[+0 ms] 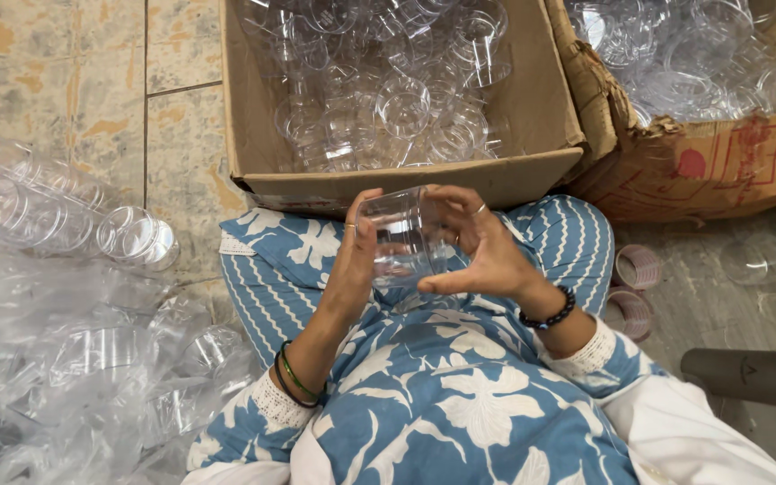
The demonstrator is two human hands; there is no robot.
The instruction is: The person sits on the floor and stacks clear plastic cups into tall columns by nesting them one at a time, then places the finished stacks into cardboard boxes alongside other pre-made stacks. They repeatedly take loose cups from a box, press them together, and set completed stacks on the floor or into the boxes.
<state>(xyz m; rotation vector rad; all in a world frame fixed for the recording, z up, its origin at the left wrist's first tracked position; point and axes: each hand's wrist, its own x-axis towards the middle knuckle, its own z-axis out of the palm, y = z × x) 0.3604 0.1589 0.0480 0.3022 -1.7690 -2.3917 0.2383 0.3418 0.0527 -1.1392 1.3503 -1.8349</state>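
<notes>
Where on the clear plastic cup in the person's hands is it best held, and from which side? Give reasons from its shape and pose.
Grip the clear plastic cup around its round side wall, one palm from each side, as the left hand and right hand do. The wall is smooth, thin and curved, so palms opposite each other hold it steady, probably without squeezing the rim.

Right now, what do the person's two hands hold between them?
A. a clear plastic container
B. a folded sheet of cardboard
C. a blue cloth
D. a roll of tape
A: the left hand and the right hand clasp a clear plastic container from either side, above the lap, near the open cardboard box of similar clear pieces.
</notes>
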